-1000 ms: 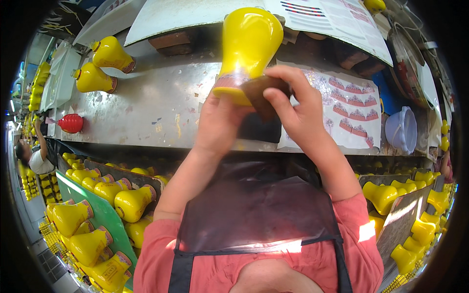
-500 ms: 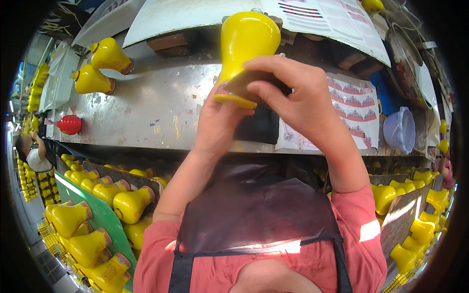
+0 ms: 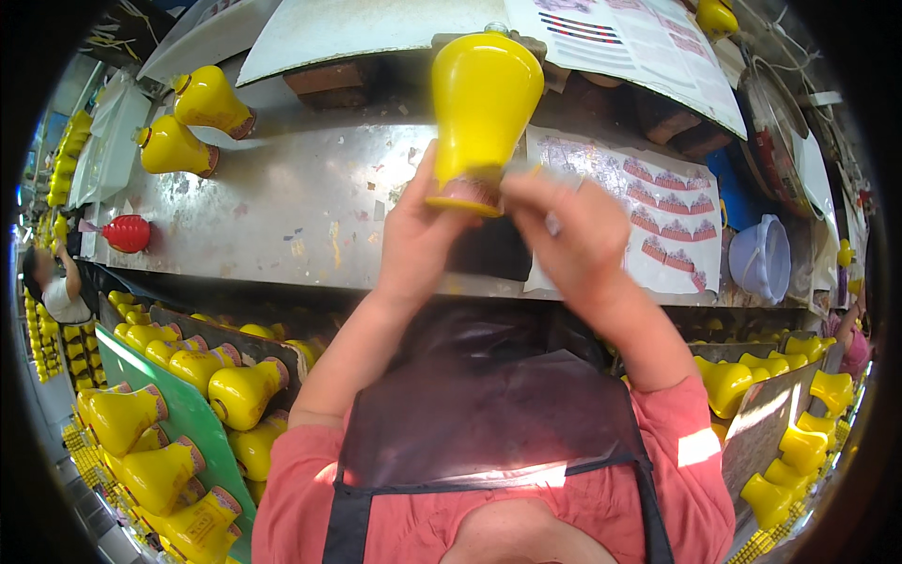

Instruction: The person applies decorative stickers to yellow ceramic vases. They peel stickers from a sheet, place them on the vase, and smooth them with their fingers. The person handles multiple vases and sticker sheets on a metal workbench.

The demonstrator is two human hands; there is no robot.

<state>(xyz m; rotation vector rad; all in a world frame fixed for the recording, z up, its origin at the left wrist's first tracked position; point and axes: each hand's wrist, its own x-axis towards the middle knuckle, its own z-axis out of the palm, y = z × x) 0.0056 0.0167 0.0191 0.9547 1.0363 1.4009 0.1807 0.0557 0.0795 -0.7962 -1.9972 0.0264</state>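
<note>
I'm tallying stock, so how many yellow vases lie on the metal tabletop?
2: a farther vase and a nearer vase, both toward the left. Some may be hidden.

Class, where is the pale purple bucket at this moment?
In the head view, the bucket is on the right side of the metal bench, near its front edge, just right of the printed sheet and the right hand.

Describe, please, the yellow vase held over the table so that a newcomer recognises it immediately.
Start at the long metal table. Over its middle, a yellow vase has its pink-banded foot nearest the dark apron. Unlike the two yellow vases resting at the table's left, it is held in the left grip.
</note>
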